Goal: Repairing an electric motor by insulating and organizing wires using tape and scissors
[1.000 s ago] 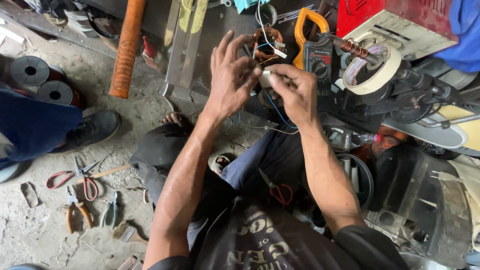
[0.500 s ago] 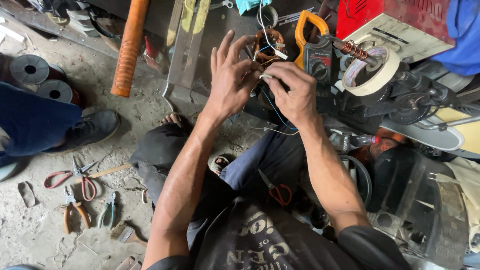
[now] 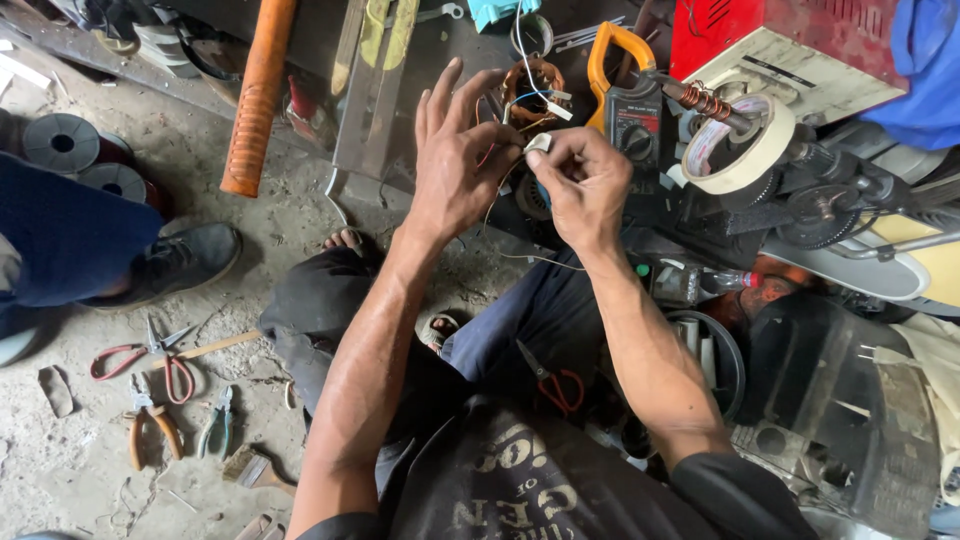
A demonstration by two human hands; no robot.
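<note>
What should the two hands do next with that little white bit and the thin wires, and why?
Probably press the little white piece down around the thin wire, then smooth it. The right hand pinches that piece at its fingertips, and the left hand steadies the wires right beside it, both just in front of the copper coil. The piece looks only partly on, though that is hard to see.

Copper-brown winding (image 3: 533, 85); white sleeve piece (image 3: 538, 143) at fingers; orange-and-black clamp meter (image 3: 628, 95); cream tape roll (image 3: 745, 150); orange ribbed hose (image 3: 258, 95); red-handled scissors (image 3: 150, 355); orange-handled pliers (image 3: 150, 425); red box (image 3: 790, 40); black printed shirt (image 3: 520, 480).
</note>
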